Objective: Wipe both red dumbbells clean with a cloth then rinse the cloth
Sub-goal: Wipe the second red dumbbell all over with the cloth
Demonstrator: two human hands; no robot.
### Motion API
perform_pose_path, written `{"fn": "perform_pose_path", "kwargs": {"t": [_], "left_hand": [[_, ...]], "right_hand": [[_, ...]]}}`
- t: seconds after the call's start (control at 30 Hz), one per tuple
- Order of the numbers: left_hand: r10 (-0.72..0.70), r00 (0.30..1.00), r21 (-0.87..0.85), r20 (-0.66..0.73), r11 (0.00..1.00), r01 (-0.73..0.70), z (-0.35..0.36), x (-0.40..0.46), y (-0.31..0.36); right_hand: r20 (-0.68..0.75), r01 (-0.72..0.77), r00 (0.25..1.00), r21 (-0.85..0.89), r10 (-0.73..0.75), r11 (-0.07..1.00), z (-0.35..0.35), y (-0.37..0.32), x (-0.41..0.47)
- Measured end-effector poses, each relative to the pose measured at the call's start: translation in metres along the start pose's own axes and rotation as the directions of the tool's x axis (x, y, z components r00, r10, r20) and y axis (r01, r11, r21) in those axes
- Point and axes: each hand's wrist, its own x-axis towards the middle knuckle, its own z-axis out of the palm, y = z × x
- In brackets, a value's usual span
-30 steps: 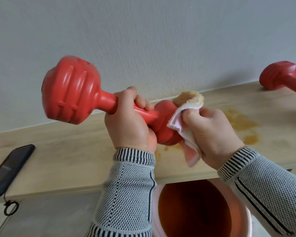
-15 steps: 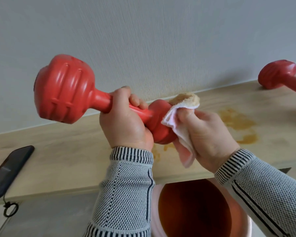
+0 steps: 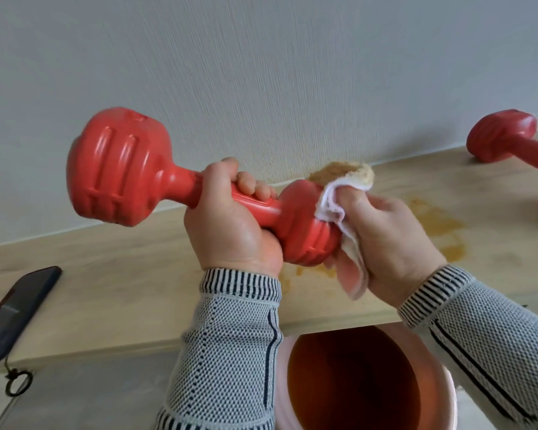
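While the left hand (image 3: 233, 225) curled its fingers round the red dumbbell (image 3: 118, 169) handle, the right hand (image 3: 385, 243) fingers pinched the cloth (image 3: 333, 206) against its end

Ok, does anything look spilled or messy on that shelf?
Yes. Orange-brown stains smear the wooden shelf just right of the held dumbbell, with smaller spots under it. The cloth in the right hand is stained the same brown at its top.

My one head-worn camera looks forward and down, close over my hands, facing the pale wooden shelf (image 3: 106, 274) and grey textured wall (image 3: 261, 72).
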Motion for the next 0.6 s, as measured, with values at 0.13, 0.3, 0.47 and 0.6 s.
{"fn": "perform_pose_path", "kwargs": {"t": [0.13, 0.3, 0.47, 0.6], "left_hand": [[-0.061, 0.996, -0.108, -0.067, 0.993, 0.053, -0.004, 0.011, 0.007], [-0.1, 0.995, -0.105, -0.014, 0.99, 0.098, -0.007, 0.01, 0.0], [-0.094, 0.995, -0.086, -0.042, 0.992, 0.09, -0.005, 0.015, 0.0], [-0.079, 0.996, -0.101, -0.051, 0.992, 0.073, -0.011, 0.014, 0.001]], "right_hand": [[0.189, 0.058, 0.981, -0.105, -0.037, 0.993, 0.001, 0.002, -0.011], [0.031, 0.027, 0.999, 0.025, -0.028, 0.999, -0.001, 0.003, -0.001], [0.226, 0.075, 0.973, -0.073, -0.056, 0.995, -0.003, 0.006, -0.007], [0.233, 0.1, 0.969, -0.09, -0.077, 0.991, -0.001, 0.002, -0.006]]}}
